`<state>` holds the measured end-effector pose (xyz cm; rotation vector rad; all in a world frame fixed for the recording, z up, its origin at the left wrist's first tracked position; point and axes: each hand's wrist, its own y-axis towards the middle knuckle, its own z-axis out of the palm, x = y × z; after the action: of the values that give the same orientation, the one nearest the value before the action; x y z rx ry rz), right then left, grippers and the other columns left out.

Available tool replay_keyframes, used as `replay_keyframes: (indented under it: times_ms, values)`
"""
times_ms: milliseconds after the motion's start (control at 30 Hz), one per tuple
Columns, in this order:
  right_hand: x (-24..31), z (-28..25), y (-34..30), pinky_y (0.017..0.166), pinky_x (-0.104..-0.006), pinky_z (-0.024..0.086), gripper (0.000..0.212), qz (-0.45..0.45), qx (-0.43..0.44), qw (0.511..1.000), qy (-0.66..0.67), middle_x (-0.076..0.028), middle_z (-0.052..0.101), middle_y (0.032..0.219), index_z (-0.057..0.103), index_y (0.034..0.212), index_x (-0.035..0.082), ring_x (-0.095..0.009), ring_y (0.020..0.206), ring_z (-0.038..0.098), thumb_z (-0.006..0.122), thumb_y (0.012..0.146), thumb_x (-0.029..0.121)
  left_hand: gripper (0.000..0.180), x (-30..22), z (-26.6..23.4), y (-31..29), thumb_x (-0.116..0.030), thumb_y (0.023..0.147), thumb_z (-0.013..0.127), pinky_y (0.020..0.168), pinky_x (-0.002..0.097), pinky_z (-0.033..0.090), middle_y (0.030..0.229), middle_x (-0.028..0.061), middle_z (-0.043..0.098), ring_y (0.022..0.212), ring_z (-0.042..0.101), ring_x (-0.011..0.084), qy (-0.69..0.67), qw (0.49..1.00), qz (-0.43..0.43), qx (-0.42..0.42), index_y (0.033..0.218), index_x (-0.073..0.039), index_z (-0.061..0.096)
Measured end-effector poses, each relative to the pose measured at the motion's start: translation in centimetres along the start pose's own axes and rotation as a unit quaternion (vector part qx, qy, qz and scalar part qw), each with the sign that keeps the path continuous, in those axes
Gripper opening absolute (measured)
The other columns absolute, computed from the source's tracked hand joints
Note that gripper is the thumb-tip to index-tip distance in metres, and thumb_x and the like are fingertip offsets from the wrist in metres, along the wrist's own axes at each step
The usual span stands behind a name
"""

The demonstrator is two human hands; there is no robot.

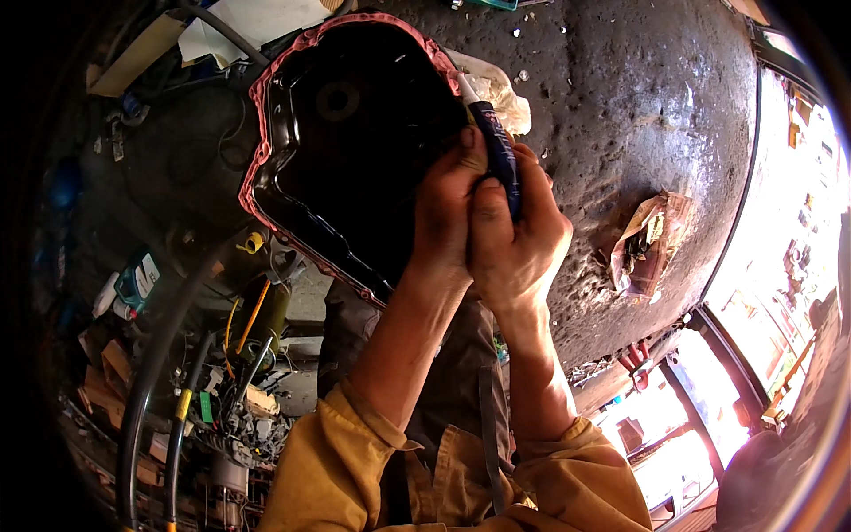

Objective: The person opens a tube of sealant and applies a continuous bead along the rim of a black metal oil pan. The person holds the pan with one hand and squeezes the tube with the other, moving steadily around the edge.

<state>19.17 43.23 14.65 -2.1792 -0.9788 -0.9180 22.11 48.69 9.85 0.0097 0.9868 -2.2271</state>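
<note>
Both my hands close round a dark blue sealant tube [499, 151] with a white nozzle. My left hand [450, 204] grips it from the left, its thumb along the tube's side. My right hand [521, 230] wraps the tube's lower part, thumb pressed against it. The nozzle tip touches or nearly touches the rim of a black oil pan [306, 208] at its upper right. Pink-red sealant [255, 164] runs in a lumpy bead along the visible flange. My wrists and forearms hide the pan's lower right edge.
Crumpled plastic [496, 93] lies beside the nozzle. Further right, torn cardboard [651, 244] sits on the rough dark floor [603, 106]. At left are black hoses [146, 390], a teal bottle [137, 282] and a heap of wires and parts [253, 426]. White sheets [239, 31] lie at upper left.
</note>
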Motion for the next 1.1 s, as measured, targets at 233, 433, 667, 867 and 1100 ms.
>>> replay_keyframes:
  times_ms: [233, 433, 667, 867, 1100]
  values:
    - [-0.7, -0.2, -0.4, 0.088, -0.0322, 0.051, 0.041, -0.003, -0.008, 1.000, -0.011, -0.020, 0.071, 0.101, 0.060, 0.125, -0.005, -0.020, 0.097, 0.068, 0.058, 0.089, 0.015, 0.037, 0.7, -0.2, -0.1, -0.038, 0.106, 0.045, 0.065, 0.0217, 0.044, 0.083, -0.0038, 0.057, 0.073, 0.052, 0.0045, -0.001, 1.000, -0.002, -0.005, 0.099, -0.007, 0.064]
    - [-0.9, -0.3, -0.8, 0.087, -0.0314, 0.051, 0.041, 0.000, -0.011, 1.000, -0.015, -0.019, 0.071, 0.098, 0.060, 0.124, -0.006, -0.018, 0.094, 0.067, 0.058, 0.089, 0.015, 0.040, 1.2, -0.7, -0.2, -0.040, 0.106, 0.043, 0.065, 0.0215, 0.044, 0.084, -0.0035, 0.057, 0.073, 0.052, 0.0044, 0.018, 1.000, -0.004, -0.001, 0.099, -0.006, 0.064]
    - [-1.5, -0.5, -1.1, 0.086, -0.0316, 0.051, 0.041, -0.013, -0.017, 1.000, -0.010, -0.018, 0.071, 0.101, 0.060, 0.124, -0.006, -0.018, 0.095, 0.066, 0.058, 0.089, 0.015, 0.041, 1.3, -0.2, -0.6, -0.041, 0.106, 0.044, 0.067, 0.0215, 0.046, 0.085, -0.0025, 0.059, 0.074, 0.054, 0.0052, 0.000, 1.000, -0.013, -0.002, 0.100, -0.005, 0.064]
    - [-1.2, -0.8, -1.8, 0.087, -0.0323, 0.052, 0.041, -0.022, -0.014, 0.999, -0.019, -0.018, 0.071, 0.102, 0.061, 0.126, -0.004, -0.021, 0.096, 0.068, 0.057, 0.088, 0.014, 0.041, 1.2, -0.2, -1.5, -0.041, 0.106, 0.044, 0.071, 0.0240, 0.049, 0.088, 0.0012, 0.062, 0.077, 0.059, 0.0096, 0.004, 1.000, -0.022, -0.005, 0.105, -0.004, 0.062]
    - [-0.3, -0.1, -1.8, 0.082, -0.0329, 0.054, 0.043, -0.015, -0.001, 0.999, -0.041, -0.019, 0.070, 0.102, 0.060, 0.129, 0.001, -0.024, 0.093, 0.071, 0.056, 0.088, 0.013, 0.039, 0.0, -0.6, -2.0, -0.036, 0.108, 0.039, 0.083, 0.0277, 0.050, 0.100, 0.0038, 0.065, 0.090, 0.062, 0.0127, -0.020, 0.997, 0.000, 0.076, 0.113, -0.005, 0.061]
